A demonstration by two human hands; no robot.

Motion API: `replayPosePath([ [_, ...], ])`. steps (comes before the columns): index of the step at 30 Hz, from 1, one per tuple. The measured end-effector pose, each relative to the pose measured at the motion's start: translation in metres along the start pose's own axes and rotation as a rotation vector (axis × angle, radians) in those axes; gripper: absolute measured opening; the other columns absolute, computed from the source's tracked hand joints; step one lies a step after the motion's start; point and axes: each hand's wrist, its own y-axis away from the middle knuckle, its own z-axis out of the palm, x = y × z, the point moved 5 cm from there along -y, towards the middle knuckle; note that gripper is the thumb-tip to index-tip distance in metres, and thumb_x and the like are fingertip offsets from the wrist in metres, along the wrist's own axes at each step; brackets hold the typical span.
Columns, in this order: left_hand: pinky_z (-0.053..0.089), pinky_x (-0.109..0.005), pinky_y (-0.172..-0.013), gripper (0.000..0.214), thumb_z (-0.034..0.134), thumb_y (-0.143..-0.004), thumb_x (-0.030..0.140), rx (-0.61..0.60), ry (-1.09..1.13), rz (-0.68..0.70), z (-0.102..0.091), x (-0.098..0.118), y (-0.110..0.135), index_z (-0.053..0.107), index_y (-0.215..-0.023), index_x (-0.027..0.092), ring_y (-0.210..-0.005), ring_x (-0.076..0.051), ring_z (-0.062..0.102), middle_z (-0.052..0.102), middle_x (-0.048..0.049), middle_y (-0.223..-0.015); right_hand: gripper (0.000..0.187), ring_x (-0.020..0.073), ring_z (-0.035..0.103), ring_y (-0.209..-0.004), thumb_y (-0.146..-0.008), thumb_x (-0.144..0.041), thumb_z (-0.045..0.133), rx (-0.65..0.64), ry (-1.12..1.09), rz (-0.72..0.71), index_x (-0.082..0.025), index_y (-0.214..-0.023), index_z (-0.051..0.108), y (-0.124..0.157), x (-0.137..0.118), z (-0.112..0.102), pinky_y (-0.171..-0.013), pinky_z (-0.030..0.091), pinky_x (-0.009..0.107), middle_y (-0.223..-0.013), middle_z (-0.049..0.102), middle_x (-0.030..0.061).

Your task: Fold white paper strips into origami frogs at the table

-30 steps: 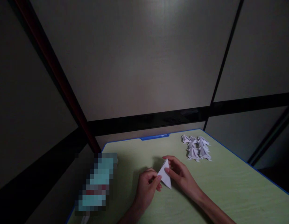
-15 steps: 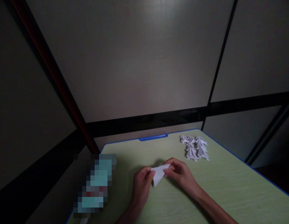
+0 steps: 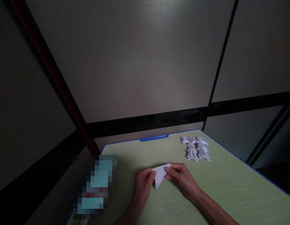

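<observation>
A small white sheet of paper [image 3: 160, 175], folded to a triangle with its point toward me, is held just over the table. My left hand [image 3: 143, 184] pinches its left corner between thumb and fingers. At the right corner, my right hand [image 3: 181, 175] grips the paper with the thumb on top and the fingers behind. Past my right hand, several white folded-paper figures [image 3: 192, 151] stand close together in rows.
The pale green table [image 3: 229, 181] has a blue edge and a blue handle [image 3: 154, 137] at its far side. A pixelated teal item [image 3: 98, 184] lies at the left. Behind the table rise grey panels [image 3: 145, 62] with a dark band.
The paper has tilted slightly, its lower point shifting a little right and toward me. My right hand's fingers have moved slightly lower on its corner. The folded figures have stayed put.
</observation>
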Motion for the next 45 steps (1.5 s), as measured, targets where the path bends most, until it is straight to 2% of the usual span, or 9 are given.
replayPosePath([
  [5,0.037,-0.020,-0.048,0.030,0.053,-0.062,0.039,0.000,-0.064,-0.017,0.000,0.000,0.001,0.059,-0.056,0.011,-0.052,-0.013,0.048,0.054,-0.0001,-0.050,0.013,0.0059,0.044,-0.045,-0.056,-0.024,0.065,0.028,0.021,-0.018,-0.012,-0.057,0.066,0.001,0.001,-0.002,-0.044,0.032,0.017,-0.046,0.056,-0.0020],
  [10,0.036,-0.020,-0.048,0.030,0.052,-0.063,0.038,-0.013,-0.073,-0.014,0.000,0.001,0.000,0.059,-0.056,0.011,-0.050,-0.012,0.047,0.053,0.0007,-0.049,0.012,0.0064,0.044,-0.045,-0.057,-0.023,0.063,0.040,0.054,-0.028,-0.011,-0.055,0.064,0.001,0.001,-0.002,-0.045,0.033,0.018,-0.046,0.054,-0.0022],
  [12,0.036,-0.020,-0.048,0.028,0.051,-0.064,0.037,-0.023,-0.062,-0.016,0.001,0.002,0.000,0.058,-0.056,0.011,-0.050,-0.012,0.047,0.052,0.0010,-0.048,0.014,0.0072,0.045,-0.045,-0.058,-0.023,0.063,0.055,0.079,-0.044,-0.012,-0.065,0.065,0.001,-0.002,-0.002,-0.045,0.034,0.019,-0.048,0.054,-0.0023],
  [16,0.036,-0.020,-0.050,0.024,0.050,-0.066,0.032,-0.032,-0.063,0.007,0.002,0.005,0.001,0.059,-0.058,0.011,-0.052,-0.013,0.047,0.052,0.0010,-0.049,0.034,0.0086,0.043,-0.043,-0.060,-0.021,0.061,0.086,0.256,-0.126,-0.016,-0.093,0.057,0.004,-0.010,-0.002,-0.043,0.034,0.021,-0.047,0.050,-0.0050],
  [21,0.034,-0.019,-0.047,0.021,0.050,-0.066,0.027,0.015,-0.145,0.046,0.001,0.009,0.003,0.060,-0.057,0.011,-0.050,-0.012,0.045,0.052,0.0012,-0.048,0.012,0.0147,0.049,-0.062,-0.064,-0.020,0.056,0.012,0.515,-0.318,-0.017,-0.073,0.064,0.008,-0.018,0.004,-0.053,0.039,0.024,-0.072,0.054,0.0043],
  [27,0.034,-0.019,-0.047,0.018,0.049,-0.065,0.022,0.020,-0.168,0.015,0.002,0.008,0.004,0.061,-0.058,0.010,-0.051,-0.012,0.045,0.053,0.0004,-0.051,0.006,0.0169,0.050,-0.071,-0.064,-0.018,0.058,0.016,0.530,-0.385,-0.018,-0.066,0.063,0.007,-0.018,0.003,-0.057,0.040,0.025,-0.077,0.053,0.0052],
  [31,0.034,-0.019,-0.047,0.018,0.049,-0.064,0.021,-0.003,-0.157,-0.002,0.004,0.006,0.004,0.059,-0.055,0.011,-0.051,-0.012,0.045,0.051,0.0014,-0.049,0.006,0.0158,0.051,-0.068,-0.062,-0.020,0.060,0.004,0.503,-0.359,-0.016,-0.057,0.059,0.006,-0.017,0.004,-0.059,0.039,0.024,-0.072,0.053,0.0035],
  [37,0.033,-0.019,-0.046,0.016,0.049,-0.063,0.021,0.018,-0.152,-0.031,0.005,0.007,0.006,0.059,-0.054,0.011,-0.050,-0.012,0.045,0.051,0.0012,-0.048,0.015,0.0112,0.044,-0.050,-0.063,-0.026,0.057,-0.053,0.496,-0.170,-0.014,-0.055,0.054,0.004,-0.007,0.005,-0.047,0.034,0.021,-0.051,0.049,-0.0020],
  [45,0.034,-0.019,-0.045,0.015,0.052,-0.061,0.021,0.006,-0.136,-0.025,0.006,0.007,0.006,0.062,-0.056,0.011,-0.049,-0.012,0.046,0.055,0.0002,-0.048,0.015,0.0109,0.044,-0.050,-0.060,-0.024,0.059,-0.014,0.471,-0.199,-0.013,-0.049,0.059,0.007,-0.011,0.004,-0.045,0.033,0.021,-0.052,0.049,-0.0005],
])
